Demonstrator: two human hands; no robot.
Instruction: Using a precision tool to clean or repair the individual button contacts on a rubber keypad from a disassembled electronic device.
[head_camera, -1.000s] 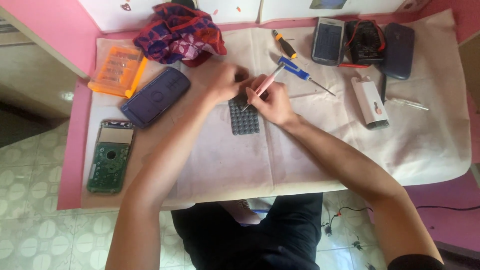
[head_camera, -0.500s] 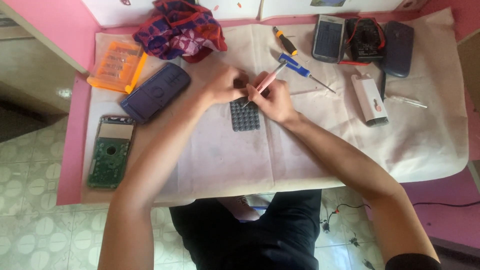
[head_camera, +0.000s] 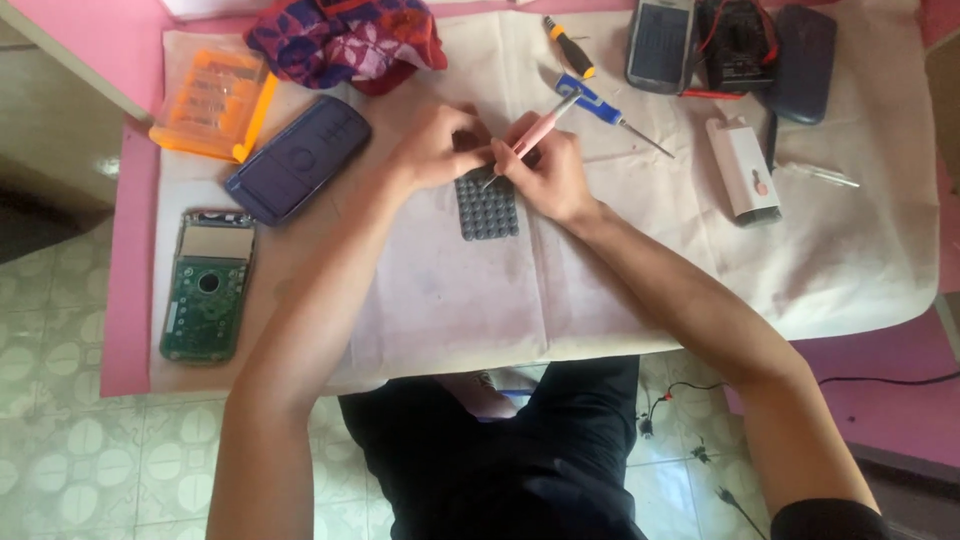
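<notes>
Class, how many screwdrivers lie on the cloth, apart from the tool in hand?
2: a yellow-and-black screwdriver near the top edge, and a blue-handled screwdriver just right of the hands. Others may be hidden.

keypad mat (head_camera: 488, 208): grey, matt, rubbery, studded with raised buttons
pink tool (head_camera: 530, 142): smooth plastic handle, thin metal tip
table cover (head_camera: 560, 290): off-white cloth, matt, creased
circuit board (head_camera: 207, 288): green, slightly glossy
orange case (head_camera: 212, 104): translucent plastic
blue screwdriver (head_camera: 605, 108): plastic grip, bare metal shaft

green circuit board (head_camera: 206, 288), orange case (head_camera: 213, 104), patterned cloth (head_camera: 345, 40)
</notes>
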